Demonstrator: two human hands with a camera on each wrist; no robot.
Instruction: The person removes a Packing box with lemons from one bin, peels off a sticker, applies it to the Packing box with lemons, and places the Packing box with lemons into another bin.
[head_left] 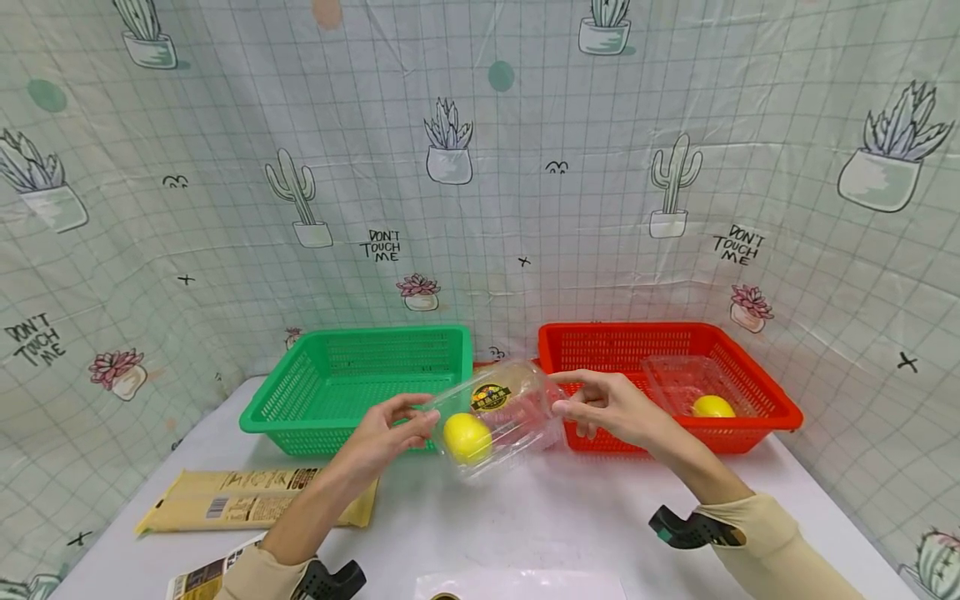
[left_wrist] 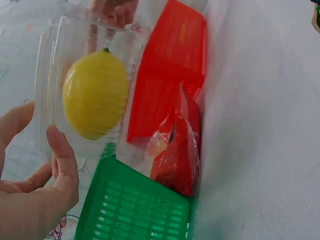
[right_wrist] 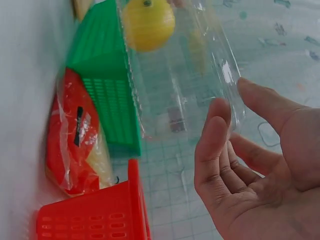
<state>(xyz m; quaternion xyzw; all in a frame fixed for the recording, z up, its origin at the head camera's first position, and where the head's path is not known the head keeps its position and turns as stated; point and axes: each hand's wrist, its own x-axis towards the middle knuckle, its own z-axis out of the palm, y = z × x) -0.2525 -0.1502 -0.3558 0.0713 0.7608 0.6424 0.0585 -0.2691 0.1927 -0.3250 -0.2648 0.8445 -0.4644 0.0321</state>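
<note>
Between both hands, in front of the two baskets, a clear plastic clamshell box is held tilted, its left end lower. A yellow lemon lies inside at the left end, and a round dark label shows on the box. My left hand pinches the left end between thumb and fingers. At the opposite end my right hand grips the edge, with the thumb on one side and the fingers on the other, as the right wrist view shows.
A green basket stands at back left. The red basket at back right holds another clear box with a lemon. A red bag lies between them. A beige package and a printed packet lie front left.
</note>
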